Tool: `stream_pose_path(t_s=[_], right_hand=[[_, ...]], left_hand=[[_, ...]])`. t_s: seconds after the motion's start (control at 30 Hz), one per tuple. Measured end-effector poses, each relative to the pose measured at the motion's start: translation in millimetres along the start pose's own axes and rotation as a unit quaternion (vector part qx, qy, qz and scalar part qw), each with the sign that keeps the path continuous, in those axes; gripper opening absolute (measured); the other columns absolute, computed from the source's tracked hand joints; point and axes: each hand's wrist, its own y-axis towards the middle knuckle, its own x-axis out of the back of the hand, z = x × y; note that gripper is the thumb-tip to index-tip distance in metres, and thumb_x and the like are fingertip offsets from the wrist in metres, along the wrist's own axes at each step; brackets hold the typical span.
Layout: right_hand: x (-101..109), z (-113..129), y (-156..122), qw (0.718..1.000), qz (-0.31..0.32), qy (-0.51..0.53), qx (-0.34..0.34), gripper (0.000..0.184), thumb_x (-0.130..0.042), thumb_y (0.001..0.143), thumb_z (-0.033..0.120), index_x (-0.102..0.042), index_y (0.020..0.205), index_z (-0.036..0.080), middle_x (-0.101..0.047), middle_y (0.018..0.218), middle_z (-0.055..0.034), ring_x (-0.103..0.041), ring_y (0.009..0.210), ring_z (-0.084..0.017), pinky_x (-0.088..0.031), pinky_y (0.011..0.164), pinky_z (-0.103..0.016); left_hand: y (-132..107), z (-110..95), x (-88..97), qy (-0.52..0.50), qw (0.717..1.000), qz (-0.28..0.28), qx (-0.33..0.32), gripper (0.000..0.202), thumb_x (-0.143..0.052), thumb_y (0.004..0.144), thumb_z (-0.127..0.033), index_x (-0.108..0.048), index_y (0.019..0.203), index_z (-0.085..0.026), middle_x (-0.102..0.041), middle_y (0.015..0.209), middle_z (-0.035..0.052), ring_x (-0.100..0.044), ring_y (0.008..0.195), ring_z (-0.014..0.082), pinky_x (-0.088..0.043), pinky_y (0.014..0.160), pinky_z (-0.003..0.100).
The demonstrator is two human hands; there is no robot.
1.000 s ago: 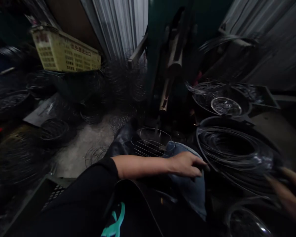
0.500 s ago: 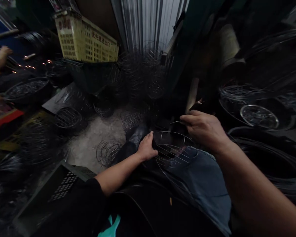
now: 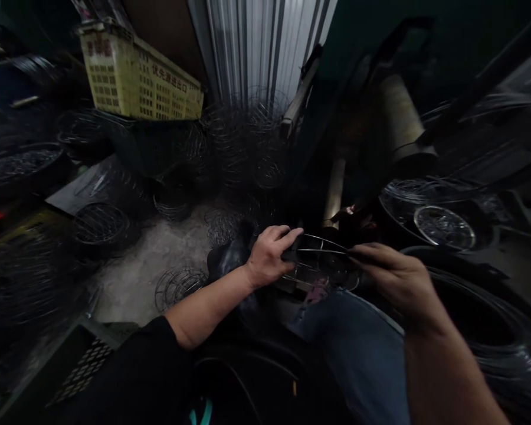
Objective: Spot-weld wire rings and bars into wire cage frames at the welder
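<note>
Between my hands, above the jeans-clad knee, is a round wire frame (image 3: 322,242) made of thin shiny rods. My left hand (image 3: 272,257) is closed on its left side, fingers pointing right along the rim. Opposite, my right hand (image 3: 396,274) pinches a thin wire (image 3: 323,251) that runs across to the left hand. Whether this wire is joined to the frame I cannot tell. Dark surroundings hide much of the frame's lower part.
Several wire frames lie on the floor, one (image 3: 179,286) left of my leg. A yellow crate (image 3: 146,79) stands at the back left, a green crate (image 3: 82,366) at the near left. Wire coils (image 3: 504,348) lie right. A metal pipe (image 3: 335,192) rises ahead.
My right hand has come down and right, bringing the wire from above the frame to its rim. My left hand has shifted slightly up and right. The view has turned a little.
</note>
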Motion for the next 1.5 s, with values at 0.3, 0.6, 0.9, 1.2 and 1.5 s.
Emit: stream_pose_path(t_s=[0.3,0.6,0.9,1.2,1.5], right_hand=[[-14.5,-44.3,4.9,0.972,-0.229,0.036,0.034,0.016,-0.079,0.071,0.035,-0.073,0.074,0.021,-0.063,0.074,-0.0017,-0.059,0.066,-0.015,-0.046,0.059,-0.027],[-12.7,-50.2,10.3,0.979,-0.199,0.019,0.044,0.013,-0.071,0.08,0.033,-0.074,0.086,0.022,-0.066,0.085,-0.003,-0.062,0.076,-0.017,-0.049,0.067,-0.029],[-13.5,-58.8,18.9,0.956,-0.283,0.052,0.059,0.01,-0.077,0.074,0.03,-0.073,0.078,0.021,-0.064,0.081,-0.0017,-0.06,0.075,-0.016,-0.047,0.072,-0.031],[-25.7,-47.5,22.8,0.945,-0.312,0.01,0.103,0.01,-0.075,0.076,0.029,-0.072,0.077,0.02,-0.065,0.077,-0.0023,-0.062,0.07,-0.016,-0.049,0.065,-0.03],[-34.6,-49.8,33.4,0.917,-0.358,-0.082,0.156,0.013,-0.07,0.082,0.031,-0.07,0.075,0.019,-0.065,0.073,-0.0023,-0.063,0.067,-0.017,-0.051,0.065,-0.032]], left_hand=[[26.7,6.7,-35.1,0.079,0.986,-0.076,-0.124,0.044,-0.064,0.078,-0.021,-0.066,0.121,-0.029,-0.05,0.131,0.0111,-0.049,0.119,0.0286,-0.044,0.099,0.05],[45.1,7.8,-34.4,0.128,0.979,-0.063,-0.146,0.035,-0.065,0.079,-0.023,-0.069,0.114,-0.03,-0.051,0.134,0.0115,-0.045,0.123,0.0312,-0.037,0.103,0.057],[49.2,12.5,-32.1,0.12,0.97,-0.094,-0.187,0.026,-0.065,0.079,-0.022,-0.074,0.103,-0.027,-0.051,0.133,0.0126,-0.046,0.124,0.0308,-0.039,0.102,0.055],[56.1,17.3,-36.2,0.115,0.974,-0.082,-0.175,0.022,-0.065,0.081,-0.032,-0.074,0.101,-0.031,-0.053,0.134,0.0091,-0.044,0.126,0.0285,-0.034,0.106,0.055],[65.3,23.4,-47.8,0.071,0.959,-0.154,-0.226,0.021,-0.062,0.085,-0.039,-0.075,0.096,-0.028,-0.054,0.134,0.0113,-0.045,0.125,0.026,-0.033,0.109,0.051]])
